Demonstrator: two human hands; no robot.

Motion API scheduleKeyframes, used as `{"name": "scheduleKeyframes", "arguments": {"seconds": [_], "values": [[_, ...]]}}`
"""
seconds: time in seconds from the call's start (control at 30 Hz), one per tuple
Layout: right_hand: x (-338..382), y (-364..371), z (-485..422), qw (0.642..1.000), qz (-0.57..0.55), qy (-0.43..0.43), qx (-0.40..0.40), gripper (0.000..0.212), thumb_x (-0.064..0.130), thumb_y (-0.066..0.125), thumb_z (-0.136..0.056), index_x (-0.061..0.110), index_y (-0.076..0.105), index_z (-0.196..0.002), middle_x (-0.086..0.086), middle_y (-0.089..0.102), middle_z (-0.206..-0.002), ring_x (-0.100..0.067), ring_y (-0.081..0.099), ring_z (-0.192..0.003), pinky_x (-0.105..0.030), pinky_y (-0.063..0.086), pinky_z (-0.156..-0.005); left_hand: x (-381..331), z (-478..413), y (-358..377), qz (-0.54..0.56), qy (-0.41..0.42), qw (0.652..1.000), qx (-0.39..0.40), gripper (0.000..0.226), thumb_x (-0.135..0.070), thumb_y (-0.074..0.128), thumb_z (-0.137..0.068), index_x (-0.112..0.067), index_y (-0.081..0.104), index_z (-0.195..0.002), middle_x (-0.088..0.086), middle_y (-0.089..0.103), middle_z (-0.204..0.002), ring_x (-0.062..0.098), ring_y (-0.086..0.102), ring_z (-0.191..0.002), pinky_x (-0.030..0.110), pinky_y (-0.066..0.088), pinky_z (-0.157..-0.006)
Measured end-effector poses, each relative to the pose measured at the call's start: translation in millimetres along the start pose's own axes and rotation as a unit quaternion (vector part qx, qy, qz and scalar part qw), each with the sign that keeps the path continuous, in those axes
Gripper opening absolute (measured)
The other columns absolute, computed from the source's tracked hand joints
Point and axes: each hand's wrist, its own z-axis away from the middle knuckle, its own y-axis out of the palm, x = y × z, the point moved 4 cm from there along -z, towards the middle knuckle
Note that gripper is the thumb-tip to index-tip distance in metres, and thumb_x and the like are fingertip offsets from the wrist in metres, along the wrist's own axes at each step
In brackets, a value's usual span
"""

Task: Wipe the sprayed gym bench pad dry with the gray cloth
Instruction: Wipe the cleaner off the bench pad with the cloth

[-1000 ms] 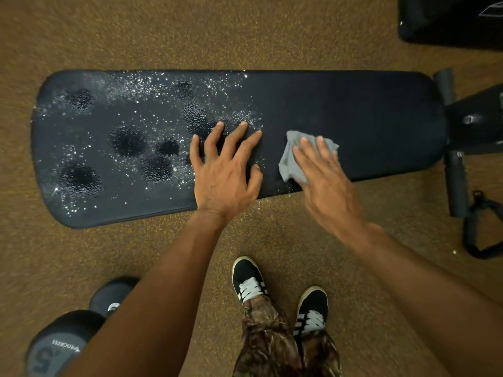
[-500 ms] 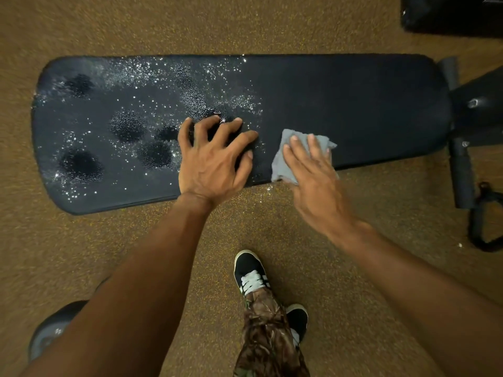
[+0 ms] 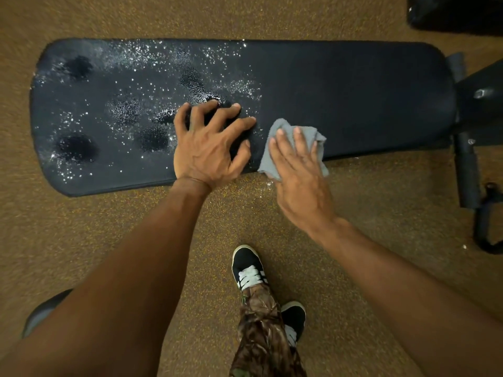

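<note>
Standing over a black bench pad (image 3: pixel 353 99) that lies lengthwise across a speckled brown gym floor (image 3: pixel 109 227), you lean down with both bare arms extended. Your right grip (image 3: pixel 299 170) lies flat on the gray cloth (image 3: pixel 281 125), fingers straight and close together, pressing the crumpled fabric against the pad's near edge around its middle. Part of the cloth hangs over that edge, under your palm. Your left grip (image 3: pixel 206 151) rests just beside it on the pad, fingers spread and arched, their tips planted on the vinyl and holding nothing, the thumb close to the cloth but apart from it.

Spray droplets (image 3: pixel 130 110) glitter across the left half of the pad, thick along the far edge and broken by several dark, round patches. A few white flecks also dot the floor below the cloth. The right half, beyond the cloth, looks matte and free of beads.

At the pad's right end, the black bench frame (image 3: pixel 479 104) and a foam roller (image 3: pixel 466 170) come into view, with a looped black strap (image 3: pixel 487 227) on the floor near them. Below your arms, a black shoe (image 3: pixel 249 270) with white laces and a camouflage trouser leg (image 3: pixel 261 322) stand on the floor. A dark rounded object (image 3: pixel 40 314) sits at the lower left, mostly hidden by your left forearm.
</note>
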Motion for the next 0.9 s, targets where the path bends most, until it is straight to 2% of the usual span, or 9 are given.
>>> {"name": "scheduleKeyframes", "arguments": {"seconds": [0.17,0.27,0.33,0.43,0.57,0.67,0.77,0.9], "values": [[-26.3,-4.8,23.5,0.994,0.04,-0.095,0.022,0.069,0.01,0.046,-0.089,0.008,0.024,-0.155,-0.012,0.021,-0.163,-0.035,0.011,-0.152,-0.06,0.016,-0.12,0.9,-1.3,-0.1,-0.001,0.001,1.0,-0.004,0.041,-0.052,0.044,-0.094,-0.039,0.058,-0.13,-0.005,0.059,-0.137,0.032,0.046,-0.131,0.059,0.028,-0.111],[-34.4,-9.1,15.9,0.999,0.031,-0.041,-0.008,0.072,0.003,0.046,-0.088,0.01,0.021,-0.155,-0.011,0.02,-0.163,-0.034,0.011,-0.152,-0.055,0.011,-0.121,0.6,-0.8,0.5,-0.006,0.0,1.0,-0.005,0.042,-0.053,0.045,-0.093,-0.039,0.059,-0.13,-0.006,0.059,-0.136,0.031,0.047,-0.13,0.059,0.028,-0.11],[-14.6,-2.4,9.5,0.999,0.018,-0.017,-0.031,0.07,0.006,0.048,-0.089,0.011,0.022,-0.155,-0.011,0.02,-0.163,-0.034,0.008,-0.152,-0.055,0.007,-0.121,0.8,-1.5,0.8,-0.008,-0.002,1.0,-0.003,0.042,-0.052,0.044,-0.093,-0.04,0.059,-0.131,-0.007,0.059,-0.137,0.031,0.046,-0.131,0.058,0.028,-0.11],[13.3,12.7,12.8,0.997,0.007,-0.072,-0.02,0.07,0.012,0.053,-0.089,0.008,0.027,-0.154,-0.012,0.023,-0.162,-0.036,0.01,-0.152,-0.058,0.008,-0.12,2.4,-1.3,1.5,-0.004,-0.004,1.0,-0.005,0.041,-0.05,0.043,-0.094,-0.04,0.059,-0.131,-0.007,0.058,-0.138,0.03,0.046,-0.131,0.058,0.029,-0.11],[-8.9,10.7,32.0,0.993,0.028,-0.118,-0.002,0.071,0.009,0.054,-0.089,0.008,0.026,-0.154,-0.012,0.024,-0.162,-0.034,0.012,-0.151,-0.058,0.015,-0.12,2.6,-1.8,1.3,0.003,-0.006,1.0,-0.008,0.04,-0.049,0.045,-0.094,-0.04,0.059,-0.13,-0.007,0.059,-0.137,0.031,0.046,-0.131,0.058,0.03,-0.109],[-32.5,0.8,39.1,0.995,0.043,-0.086,-0.008,0.067,0.008,0.044,-0.092,0.009,0.02,-0.155,-0.012,0.02,-0.163,-0.034,0.01,-0.152,-0.056,0.012,-0.121,2.7,-1.4,2.0,0.005,-0.008,1.0,-0.006,0.04,-0.048,0.046,-0.093,-0.04,0.06,-0.13,-0.007,0.059,-0.137,0.031,0.046,-0.131,0.058,0.03,-0.109],[-31.2,-2.3,24.5,0.999,0.017,-0.016,-0.03,0.07,0.007,0.045,-0.09,0.007,0.02,-0.154,-0.014,0.02,-0.163,-0.037,0.009,-0.152,-0.059,0.011,-0.12,2.3,-1.5,2.3,0.004,-0.008,1.0,-0.005,0.04,-0.048,0.046,-0.093,-0.04,0.06,-0.13,-0.007,0.059,-0.137,0.031,0.046,-0.131,0.057,0.03,-0.109],[1.6,7.9,14.7,0.998,0.001,-0.068,-0.008,0.07,0.012,0.052,-0.088,0.005,0.027,-0.154,-0.014,0.023,-0.162,-0.037,0.011,-0.151,-0.062,0.016,-0.119,2.2,-1.4,1.8,0.005,-0.009,1.0,-0.011,0.039,-0.048,0.047,-0.093,-0.04,0.059,-0.13,-0.007,0.059,-0.138,0.031,0.047,-0.13,0.057,0.03,-0.109]]}}
